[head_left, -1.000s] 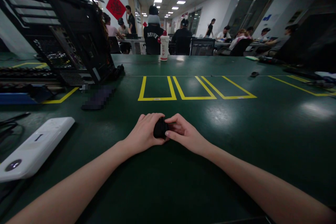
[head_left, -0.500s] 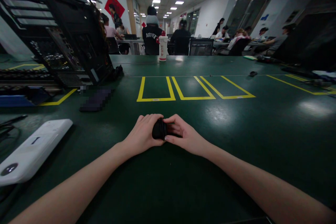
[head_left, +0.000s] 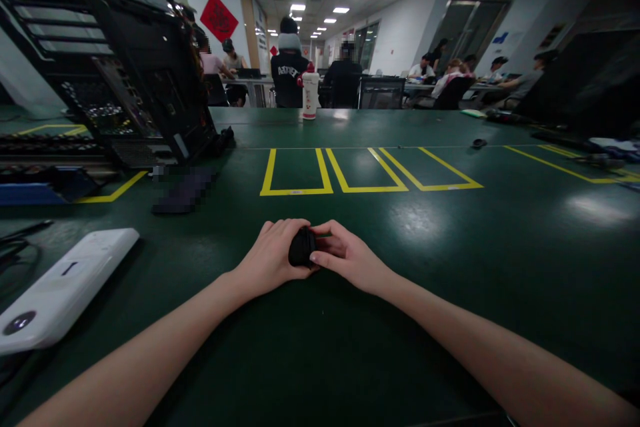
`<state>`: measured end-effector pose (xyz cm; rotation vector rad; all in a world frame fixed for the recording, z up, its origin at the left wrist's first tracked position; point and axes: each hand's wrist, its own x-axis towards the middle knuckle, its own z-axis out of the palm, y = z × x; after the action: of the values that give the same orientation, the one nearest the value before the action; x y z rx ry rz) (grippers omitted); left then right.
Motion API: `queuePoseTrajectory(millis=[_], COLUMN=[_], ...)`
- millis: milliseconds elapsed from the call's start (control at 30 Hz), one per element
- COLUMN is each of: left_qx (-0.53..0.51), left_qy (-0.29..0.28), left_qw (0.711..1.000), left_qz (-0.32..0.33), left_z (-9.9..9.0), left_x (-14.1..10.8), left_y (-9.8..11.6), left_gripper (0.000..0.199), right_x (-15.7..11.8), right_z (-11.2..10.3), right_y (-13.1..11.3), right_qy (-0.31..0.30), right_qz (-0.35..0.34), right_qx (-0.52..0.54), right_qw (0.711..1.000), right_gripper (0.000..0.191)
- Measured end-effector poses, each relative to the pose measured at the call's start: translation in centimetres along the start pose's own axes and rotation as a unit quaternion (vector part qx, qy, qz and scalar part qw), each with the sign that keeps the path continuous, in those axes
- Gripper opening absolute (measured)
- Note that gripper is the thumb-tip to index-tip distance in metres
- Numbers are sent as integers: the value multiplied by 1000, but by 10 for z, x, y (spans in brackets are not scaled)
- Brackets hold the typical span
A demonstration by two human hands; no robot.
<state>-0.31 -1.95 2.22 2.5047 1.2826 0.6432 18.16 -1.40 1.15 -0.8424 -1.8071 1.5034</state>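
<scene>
A small black rounded object (head_left: 301,248) sits between my two hands, low over the green table (head_left: 325,347); its exact kind does not show. My left hand (head_left: 275,250) wraps round its left side, thumb below and fingers over the far side. On the right side, the thumb and fingertips of my right hand (head_left: 345,255) grip its edge, where a rim or seam shows. Much of the object is hidden behind the fingers.
Yellow tape outlines (head_left: 296,192) mark the table ahead. An open black computer case (head_left: 145,87) stands left, near a dark blurred flat object (head_left: 185,192) and a white device (head_left: 70,287). A white bottle (head_left: 310,97) stands at the far edge; several people sit beyond.
My right thumb has slid slightly left and up over the black object's edge. My left hand keeps its hold, almost unmoved. The view has shifted slightly.
</scene>
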Motion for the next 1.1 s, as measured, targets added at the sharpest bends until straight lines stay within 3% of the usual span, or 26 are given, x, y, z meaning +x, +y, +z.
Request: queuePoseTrajectory(millis=[167,400,633,900,1100], left_qx=[2,12,7,1,0], left_qy=[7,11,25,6,15], left_qw=[1000,1000,1000,1000,1000], left_qz=[0,13,12,4,12], left_z=[1,2,6,0,2], left_x=[0,0,0,-1,0], left_y=[-2,-1,-5,-1,-1], left_gripper=[53,55,53,54,53], right_x=[-1,5,3,-1,2], right_z=[-1,1,3,-2,1], right_y=[-1,4,-1,-4,-1], right_qy=[-14,18,25,-36,9], right_qz=[-13,-30,-6,-11,-22], right_qx=[28,17,4,45,11], right_qw=[999,999,1000,998,1000], right_gripper=[29,17,26,33,18])
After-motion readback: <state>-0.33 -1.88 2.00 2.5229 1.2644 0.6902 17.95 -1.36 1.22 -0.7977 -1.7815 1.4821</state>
